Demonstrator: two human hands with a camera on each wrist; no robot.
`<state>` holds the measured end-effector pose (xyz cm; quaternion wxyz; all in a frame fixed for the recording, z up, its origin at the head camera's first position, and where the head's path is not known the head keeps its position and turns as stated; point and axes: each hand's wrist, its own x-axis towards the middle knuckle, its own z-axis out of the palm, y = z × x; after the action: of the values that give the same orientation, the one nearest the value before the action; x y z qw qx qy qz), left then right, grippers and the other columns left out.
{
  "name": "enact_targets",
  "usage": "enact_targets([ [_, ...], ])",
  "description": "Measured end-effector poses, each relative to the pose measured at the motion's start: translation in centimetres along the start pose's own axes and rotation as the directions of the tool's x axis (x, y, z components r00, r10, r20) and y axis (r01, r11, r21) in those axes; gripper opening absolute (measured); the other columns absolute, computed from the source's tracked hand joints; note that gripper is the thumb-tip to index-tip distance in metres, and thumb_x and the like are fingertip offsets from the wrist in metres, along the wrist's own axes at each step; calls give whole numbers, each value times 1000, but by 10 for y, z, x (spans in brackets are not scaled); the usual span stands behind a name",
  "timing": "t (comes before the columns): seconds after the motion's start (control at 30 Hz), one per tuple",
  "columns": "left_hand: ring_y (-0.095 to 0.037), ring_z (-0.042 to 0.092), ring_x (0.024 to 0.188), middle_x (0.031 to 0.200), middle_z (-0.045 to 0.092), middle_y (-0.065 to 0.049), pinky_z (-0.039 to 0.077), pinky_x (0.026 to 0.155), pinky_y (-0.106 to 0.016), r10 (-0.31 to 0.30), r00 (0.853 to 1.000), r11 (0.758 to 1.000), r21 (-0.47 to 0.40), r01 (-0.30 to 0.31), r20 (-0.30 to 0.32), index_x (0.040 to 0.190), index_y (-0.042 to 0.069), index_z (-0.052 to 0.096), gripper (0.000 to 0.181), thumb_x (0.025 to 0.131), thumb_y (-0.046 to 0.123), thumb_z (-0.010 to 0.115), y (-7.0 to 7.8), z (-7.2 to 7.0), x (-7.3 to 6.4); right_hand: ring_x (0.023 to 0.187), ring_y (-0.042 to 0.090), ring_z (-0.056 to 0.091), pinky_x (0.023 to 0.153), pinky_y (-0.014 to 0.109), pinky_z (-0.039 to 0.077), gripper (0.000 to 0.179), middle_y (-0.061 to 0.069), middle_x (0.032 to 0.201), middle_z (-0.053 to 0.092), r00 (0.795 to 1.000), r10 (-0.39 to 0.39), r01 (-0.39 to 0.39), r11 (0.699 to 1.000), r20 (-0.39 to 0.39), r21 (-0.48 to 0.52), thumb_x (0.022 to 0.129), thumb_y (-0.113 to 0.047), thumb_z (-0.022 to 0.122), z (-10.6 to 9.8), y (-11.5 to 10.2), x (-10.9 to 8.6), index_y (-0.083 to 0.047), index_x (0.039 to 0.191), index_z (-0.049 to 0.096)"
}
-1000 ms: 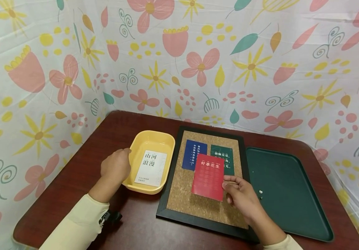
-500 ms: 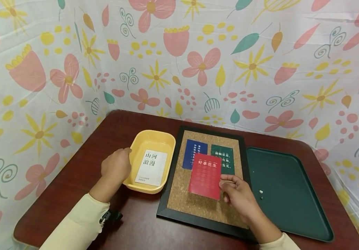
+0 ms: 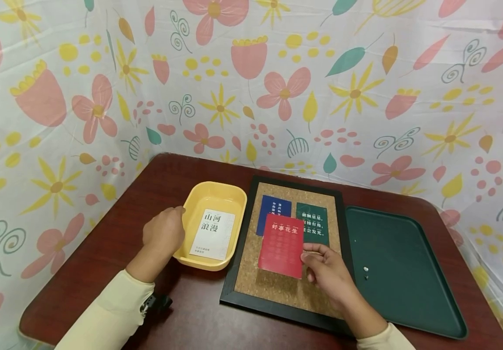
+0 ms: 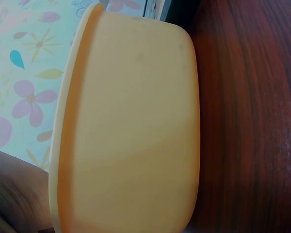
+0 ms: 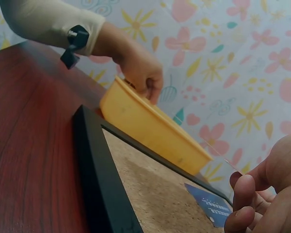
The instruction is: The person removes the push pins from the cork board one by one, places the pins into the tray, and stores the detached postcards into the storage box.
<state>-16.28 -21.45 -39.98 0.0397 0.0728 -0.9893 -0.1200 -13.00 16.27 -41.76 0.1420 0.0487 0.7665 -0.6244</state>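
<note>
My left hand (image 3: 164, 233) grips the left rim of a yellow plastic basin (image 3: 216, 197); the basin's outer wall (image 4: 131, 121) fills much of the left wrist view. A white card (image 3: 213, 238) with dark lettering lies inside. My right hand (image 3: 327, 272) pinches a red card (image 3: 281, 247) by its right edge, with thumb and fingers. The card hangs just above a black-framed corkboard (image 3: 247, 277) and casts a shadow there. It partly hides a blue card (image 3: 273, 205) and a dark green card (image 3: 314, 231) on the board. In the right wrist view, the red card shows only as a thin edge.
Right of the corkboard lies a dark green tray (image 3: 408, 277) holding a few small pins (image 3: 366, 269). The brown table (image 3: 190, 301) meets a flower-printed curtain (image 3: 277, 131) at the back and left. A black device (image 3: 156, 305) is strapped to my left wrist.
My right hand has carried the red card leftward over the corkboard, uncovering more of the green card and covering more of the blue one. The left hand keeps its place on the basin.
</note>
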Motion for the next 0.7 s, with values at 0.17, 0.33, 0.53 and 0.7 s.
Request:
enact_targets([
  [0.17, -37, 68, 96, 114, 68, -15, 55, 74, -54, 13, 1000, 1000, 3, -13, -8, 133, 6, 66, 34, 100, 5, 56, 0, 0, 0, 61, 14, 50, 53, 28, 40, 34, 8, 93, 64, 1000, -2, 2, 1000, 0, -1, 106, -11, 54, 2, 1, 0, 0, 137, 49],
  [0.33, -38, 68, 96, 112, 68, -15, 55, 74, -55, 17, 1000, 1000, 8, -17, -16, 132, 6, 66, 33, 101, 5, 55, 1, 0, -1, 61, 14, 50, 52, 28, 40, 34, 8, 93, 64, 1000, -3, 3, 1000, -8, -10, 105, -12, 55, 5, 0, 1, -1, 137, 50],
  [0.53, -37, 68, 94, 111, 68, -14, 55, 72, -54, 9, 1000, 1000, 9, -9, -4, 133, 6, 66, 34, 101, 5, 56, 1, 1, -1, 59, 14, 50, 51, 27, 39, 33, 8, 90, 64, 1000, -7, 7, 1000, -13, -5, 104, -10, 55, 10, 0, 3, -1, 136, 52],
  [0.7, -37, 68, 94, 110, 68, -14, 55, 72, -54, 8, 1000, 1000, 10, -8, -6, 133, 6, 66, 34, 101, 6, 55, 0, 1, -1, 59, 14, 50, 50, 27, 39, 33, 8, 90, 64, 1000, -19, 19, 1000, -9, -2, 104, -11, 56, 15, 0, 4, -2, 136, 53],
])
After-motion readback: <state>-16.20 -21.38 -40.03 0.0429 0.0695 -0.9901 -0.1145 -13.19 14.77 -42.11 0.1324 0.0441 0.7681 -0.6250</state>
